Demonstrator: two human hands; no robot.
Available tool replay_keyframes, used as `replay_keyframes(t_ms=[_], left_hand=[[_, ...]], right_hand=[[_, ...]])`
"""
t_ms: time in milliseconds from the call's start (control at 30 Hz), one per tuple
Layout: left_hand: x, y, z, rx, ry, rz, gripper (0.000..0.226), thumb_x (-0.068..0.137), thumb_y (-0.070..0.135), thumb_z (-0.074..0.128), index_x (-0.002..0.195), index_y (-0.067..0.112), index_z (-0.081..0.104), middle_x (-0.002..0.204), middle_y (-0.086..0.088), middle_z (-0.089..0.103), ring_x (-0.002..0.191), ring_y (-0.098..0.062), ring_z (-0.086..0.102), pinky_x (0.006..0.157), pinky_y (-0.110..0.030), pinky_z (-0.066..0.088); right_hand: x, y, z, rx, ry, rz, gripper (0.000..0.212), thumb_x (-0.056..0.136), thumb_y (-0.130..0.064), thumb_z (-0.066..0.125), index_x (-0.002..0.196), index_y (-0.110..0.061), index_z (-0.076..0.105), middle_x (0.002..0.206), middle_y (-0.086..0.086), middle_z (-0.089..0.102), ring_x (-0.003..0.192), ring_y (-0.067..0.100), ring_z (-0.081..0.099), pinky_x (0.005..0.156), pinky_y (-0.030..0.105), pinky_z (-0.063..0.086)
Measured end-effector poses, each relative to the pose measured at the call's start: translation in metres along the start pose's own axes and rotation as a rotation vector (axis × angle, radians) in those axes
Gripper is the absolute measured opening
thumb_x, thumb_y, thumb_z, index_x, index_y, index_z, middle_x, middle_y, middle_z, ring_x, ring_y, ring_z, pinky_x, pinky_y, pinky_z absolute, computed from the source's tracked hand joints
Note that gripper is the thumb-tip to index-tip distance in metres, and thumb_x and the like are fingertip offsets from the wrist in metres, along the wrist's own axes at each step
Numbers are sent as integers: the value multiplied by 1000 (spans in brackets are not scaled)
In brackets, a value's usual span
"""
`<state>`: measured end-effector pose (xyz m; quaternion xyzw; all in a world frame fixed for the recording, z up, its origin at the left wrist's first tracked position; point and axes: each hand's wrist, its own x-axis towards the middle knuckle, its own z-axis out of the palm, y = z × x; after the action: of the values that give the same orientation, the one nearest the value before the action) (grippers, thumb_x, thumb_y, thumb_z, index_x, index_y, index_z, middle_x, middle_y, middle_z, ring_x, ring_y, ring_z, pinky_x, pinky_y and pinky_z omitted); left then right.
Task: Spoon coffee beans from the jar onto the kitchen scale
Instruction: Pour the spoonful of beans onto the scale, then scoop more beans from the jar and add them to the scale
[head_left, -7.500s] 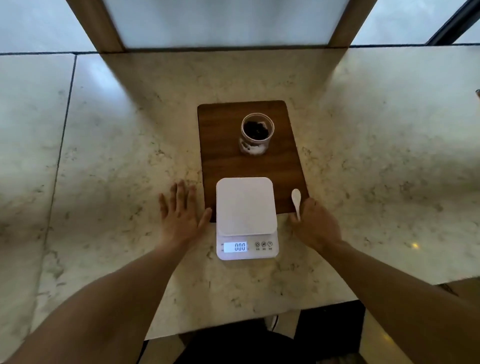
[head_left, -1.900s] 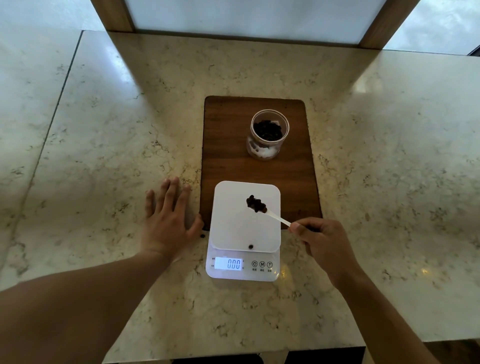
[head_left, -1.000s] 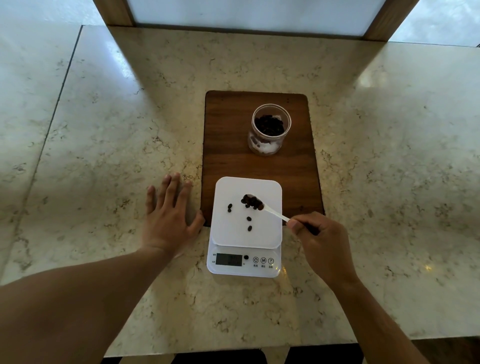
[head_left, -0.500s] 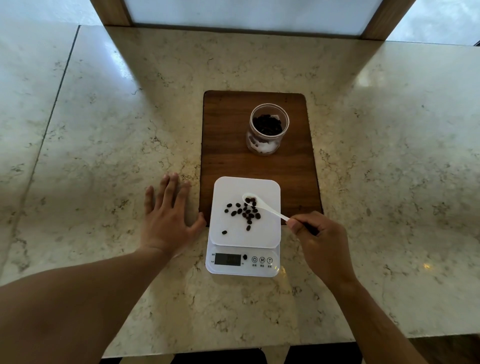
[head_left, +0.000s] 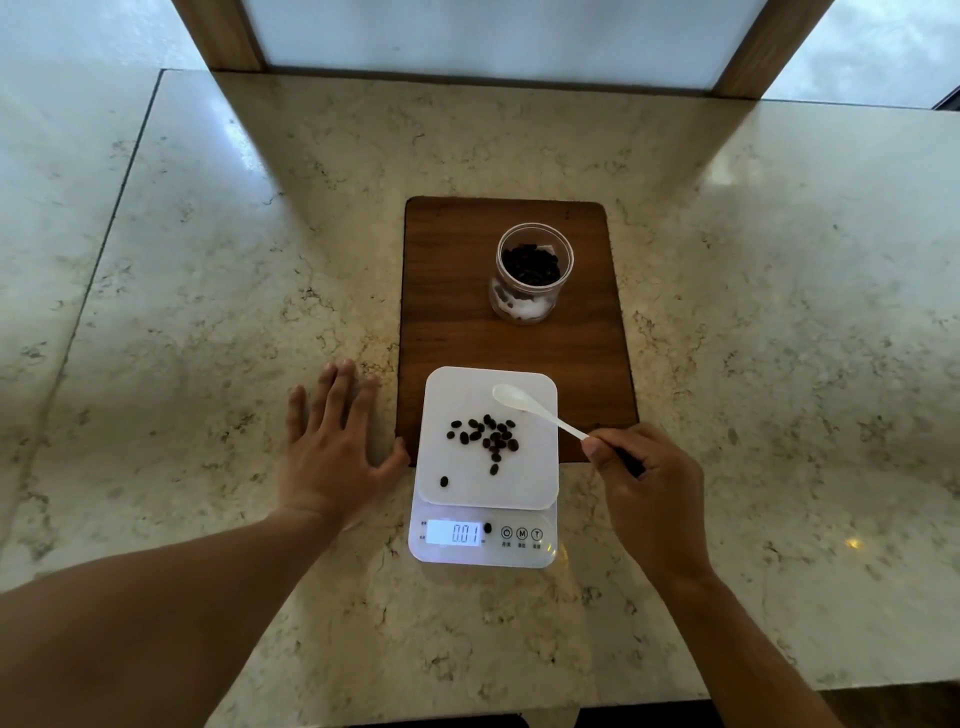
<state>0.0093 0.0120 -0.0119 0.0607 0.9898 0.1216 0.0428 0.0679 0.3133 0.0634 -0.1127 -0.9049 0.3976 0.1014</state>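
A white kitchen scale (head_left: 530, 483) sits at the near end of a dark wooden board (head_left: 452, 332), its display lit. Several dark coffee beans (head_left: 485, 434) lie scattered on its platform, and one bean rests beside the display. My right hand (head_left: 641, 480) is shut on the handle of a white spoon (head_left: 524, 404), whose empty bowl hovers over the platform's far right corner. The open clear jar (head_left: 531, 273) with beans inside stands upright farther back on the board. My left hand (head_left: 335, 449) lies flat on the counter, fingers spread, left of the scale.
The marble counter (head_left: 208, 291) stretches wide on both sides, with its front edge just below my forearms. A wooden-framed panel (head_left: 488, 36) rises along the far edge behind the board.
The spoon tipped its beans onto the scale platform and is now empty, lifted slightly toward the far right corner. The display has lit up again. My left hand has stayed put.
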Motion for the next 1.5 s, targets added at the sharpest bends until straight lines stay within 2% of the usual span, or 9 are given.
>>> replay_keyframes(t_ms=[233,400,533,733,833,1033,1200,1367,1500], left_hand=[[1,-3,4,2,10,7,85,85,66,37,155,20,22,168,-9,11,156,-20,-4,125,-53,2],[0,-3,4,10,1,7,85,86,67,36,156,21,21,169,-8,9,155,-19,-7,125,-52,1],[0,-1,0,1,-7,3,86,85,67,34,156,21,21,169,-8,8,155,-19,-7,125,-52,0],[0,0,-1,15,-28,1,86,86,68,32,157,21,18,169,-7,4,155,-19,-10,125,-52,0],[0,0,-2,20,-31,-1,86,86,68,33,157,21,19,169,-7,5,155,-19,-10,125,-52,-1],[1,2,-3,10,-41,-7,87,85,68,32,158,21,19,169,-7,5,155,-20,-10,125,-51,-3],[0,1,-2,18,-35,-14,86,86,68,32,158,22,18,169,-6,5,155,-18,-10,125,-51,-3],[1,1,-1,11,-35,-16,87,86,67,33,158,22,17,169,-6,5,155,-18,-10,125,-51,-3],[1,0,-1,5,-29,-12,86,86,66,34,158,21,19,169,-7,6,155,-19,-8,125,-52,-1]], right_hand=[[17,-10,-1,52,45,48,7,88,-14,73,91,-16,79,75,-10,66,69,5,60,60,12,43],[52,-25,2,77,141,64,11,90,-18,71,93,-11,78,77,1,72,70,15,65,62,28,51],[78,-33,5,93,179,90,14,90,-22,70,94,-11,79,77,2,72,69,17,64,63,28,49],[105,-45,7,47,213,86,16,91,-23,70,96,-11,80,78,-2,70,72,15,64,63,18,44],[119,-53,8,3,225,85,19,91,-23,68,97,-10,80,80,2,72,73,15,64,66,22,46],[140,-65,11,-184,150,3,21,92,-19,62,88,-9,80,76,5,75,66,17,62,64,21,38],[147,-69,13,-377,81,-45,24,92,-17,59,84,-8,80,74,9,73,60,18,53,51,16,29],[150,-74,14,-439,23,-56,24,90,-12,59,77,-2,75,69,13,68,57,22,53,56,31,45],[155,-78,16,-433,-45,-20,26,86,-7,57,64,-2,69,56,12,60,47,20,45,48,29,43]])
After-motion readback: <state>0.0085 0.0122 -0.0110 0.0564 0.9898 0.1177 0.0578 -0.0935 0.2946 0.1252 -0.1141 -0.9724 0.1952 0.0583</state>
